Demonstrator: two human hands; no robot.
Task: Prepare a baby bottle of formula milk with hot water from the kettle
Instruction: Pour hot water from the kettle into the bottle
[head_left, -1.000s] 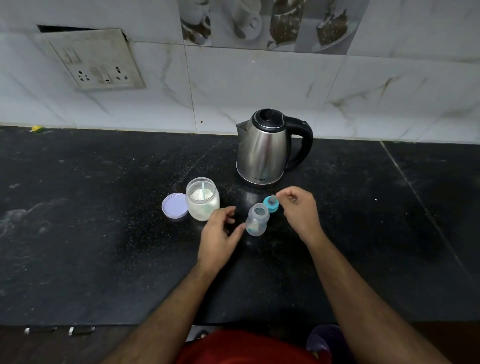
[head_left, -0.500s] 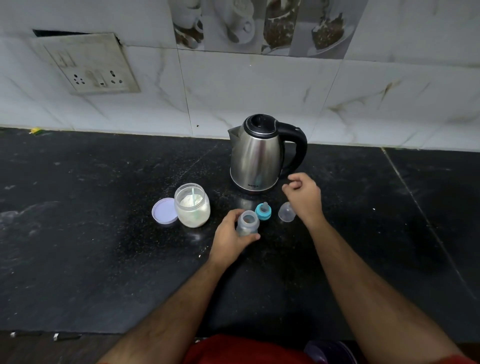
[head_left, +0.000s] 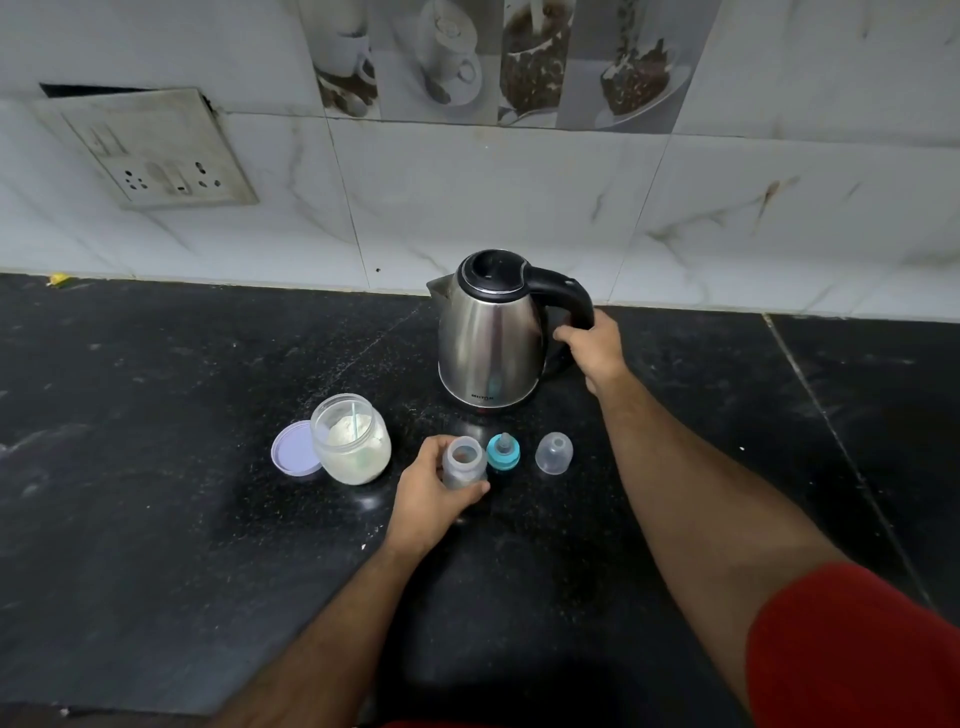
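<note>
A steel kettle (head_left: 488, 343) with a black lid and handle stands on the black counter (head_left: 156, 493) near the wall. My right hand (head_left: 597, 351) is wrapped around its handle. The small clear baby bottle (head_left: 464, 462) stands open-topped in front of the kettle, and my left hand (head_left: 434, 493) grips it from the left. Just right of it lie the blue teat ring (head_left: 503, 452) and the clear cap (head_left: 554, 453). An open glass jar of white powder (head_left: 350, 439) with a scoop inside stands to the left.
The jar's lilac lid (head_left: 291, 454) lies against the jar's left side. A tiled wall with a socket plate (head_left: 150, 150) runs behind the counter. A seam in the counter (head_left: 831, 431) runs diagonally at the right.
My right hand left the clear cap on the counter and rose to the kettle's handle, closing on it. My left hand stays around the bottle.
</note>
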